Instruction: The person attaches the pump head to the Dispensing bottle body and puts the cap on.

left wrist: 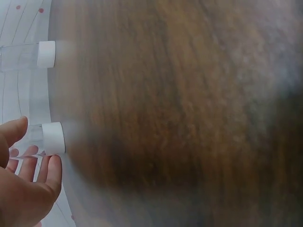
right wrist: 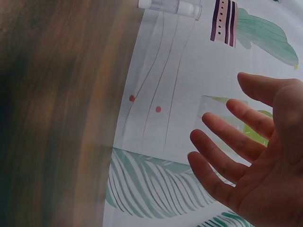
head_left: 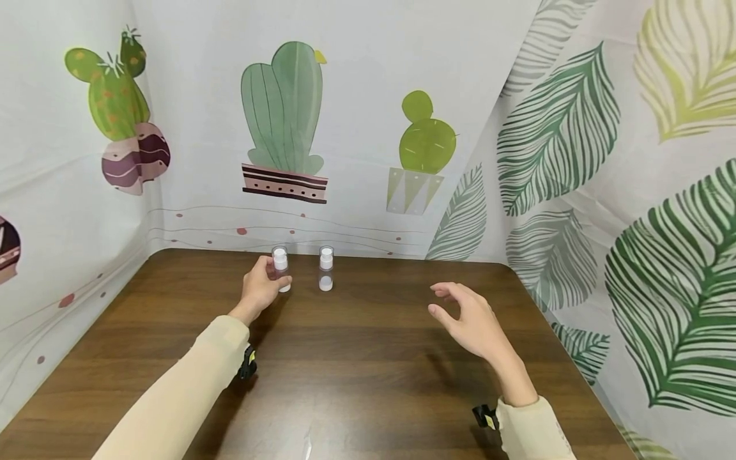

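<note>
Two small clear pump bottles with white pump heads, clear caps and white bases stand upright at the back of the wooden table. My left hand holds the left bottle, with the thumb across its front and the fingers round its far side. In the left wrist view, fingertips lie right at that bottle's white base. Just to the right stands the other bottle, untouched. My right hand hovers over the right side of the table, its fingers loosely bent and holding nothing.
The brown wooden table ends at a cloth backdrop printed with cacti and leaves, close behind the bottles. More of this cloth hangs along the left and right sides. Both wrists carry small black devices.
</note>
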`<state>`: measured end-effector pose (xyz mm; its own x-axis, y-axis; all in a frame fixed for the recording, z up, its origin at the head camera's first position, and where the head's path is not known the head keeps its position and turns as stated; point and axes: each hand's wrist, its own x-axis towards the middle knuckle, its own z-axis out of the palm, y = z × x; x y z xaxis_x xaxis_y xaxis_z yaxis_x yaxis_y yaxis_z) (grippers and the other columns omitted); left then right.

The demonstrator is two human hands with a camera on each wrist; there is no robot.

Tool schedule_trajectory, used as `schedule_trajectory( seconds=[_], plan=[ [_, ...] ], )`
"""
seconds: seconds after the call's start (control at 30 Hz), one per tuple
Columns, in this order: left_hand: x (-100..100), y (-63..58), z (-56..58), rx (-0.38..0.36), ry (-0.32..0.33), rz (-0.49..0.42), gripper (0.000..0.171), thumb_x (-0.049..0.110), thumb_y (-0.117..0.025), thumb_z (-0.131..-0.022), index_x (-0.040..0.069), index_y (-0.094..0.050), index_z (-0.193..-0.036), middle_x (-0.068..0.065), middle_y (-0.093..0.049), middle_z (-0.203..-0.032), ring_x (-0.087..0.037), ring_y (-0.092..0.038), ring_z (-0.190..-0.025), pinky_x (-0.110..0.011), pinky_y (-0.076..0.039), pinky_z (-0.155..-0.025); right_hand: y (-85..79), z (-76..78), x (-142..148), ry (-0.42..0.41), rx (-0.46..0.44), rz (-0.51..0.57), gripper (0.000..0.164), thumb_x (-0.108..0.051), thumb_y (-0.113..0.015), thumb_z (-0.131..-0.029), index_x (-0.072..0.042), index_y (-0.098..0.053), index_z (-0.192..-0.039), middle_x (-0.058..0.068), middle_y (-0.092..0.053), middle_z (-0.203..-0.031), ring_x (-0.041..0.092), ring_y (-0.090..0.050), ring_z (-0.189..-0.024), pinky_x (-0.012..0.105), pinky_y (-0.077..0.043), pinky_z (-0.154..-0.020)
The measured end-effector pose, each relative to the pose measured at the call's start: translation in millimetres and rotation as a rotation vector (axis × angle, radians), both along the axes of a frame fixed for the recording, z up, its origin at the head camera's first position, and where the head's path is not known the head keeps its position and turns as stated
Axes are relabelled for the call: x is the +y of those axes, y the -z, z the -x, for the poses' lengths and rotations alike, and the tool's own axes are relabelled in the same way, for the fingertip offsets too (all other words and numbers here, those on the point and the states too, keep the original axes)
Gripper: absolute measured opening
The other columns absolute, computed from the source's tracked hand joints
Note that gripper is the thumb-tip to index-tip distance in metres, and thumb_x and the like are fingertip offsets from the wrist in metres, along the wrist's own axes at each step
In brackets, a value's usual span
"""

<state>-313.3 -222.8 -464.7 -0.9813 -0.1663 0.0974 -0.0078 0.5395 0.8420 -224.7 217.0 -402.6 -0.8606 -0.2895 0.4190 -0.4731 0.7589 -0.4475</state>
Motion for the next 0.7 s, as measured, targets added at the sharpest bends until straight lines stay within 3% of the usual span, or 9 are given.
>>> schedule_trajectory(
  seconds=[0.2,0.33,0.5,0.7],
  plan=[
    [-4,2.6,1.0,0.019,0.029,0.030,0.058,0.015,-0.079,-0.095,0.000,-0.048,-0.141,-0.027,-0.063,-0.140,-0.041,-0.063,-0.126,-0.054,-0.048,-0.108,1.6,1.3,0,0.003,-0.013,-0.008,0.037,-0.023,-0.078,-0.097,-0.015,-0.069,-0.132,0.002,-0.074,-0.120,0.025,-0.069,-0.114,0.051,-0.052,-0.095],
    [-14,4.8,-4.1,0.014,0.028,0.077,0.067,0.016,-0.080,-0.093,-0.001,-0.043,-0.147,-0.029,-0.059,-0.145,-0.045,-0.061,-0.127,-0.056,-0.048,-0.108,3.1,0.5,2,0.006,-0.017,-0.001,0.037,-0.024,-0.078,-0.098,-0.015,-0.069,-0.133,0.002,-0.074,-0.120,0.026,-0.069,-0.115,0.051,-0.053,-0.096],
    [-32,5.6,-23.4,0.032,0.005,0.203,0.068,0.019,-0.077,-0.094,-0.002,-0.043,-0.149,-0.033,-0.054,-0.146,-0.051,-0.055,-0.131,-0.065,-0.042,-0.109,2.7,-2.3,9,0.022,-0.017,0.003,0.037,-0.025,-0.077,-0.098,-0.014,-0.068,-0.133,0.004,-0.074,-0.122,0.028,-0.069,-0.116,0.053,-0.052,-0.095],
    [-51,-3.8,-55.4,0.072,0.039,0.330,0.066,0.031,-0.069,-0.101,0.003,-0.043,-0.154,-0.032,-0.049,-0.153,-0.058,-0.046,-0.138,-0.073,-0.038,-0.108,2.2,-7.0,20,0.051,-0.028,-0.010,0.042,-0.026,-0.076,-0.100,-0.013,-0.066,-0.138,0.009,-0.071,-0.130,0.035,-0.066,-0.122,0.059,-0.051,-0.097]
  ],
)
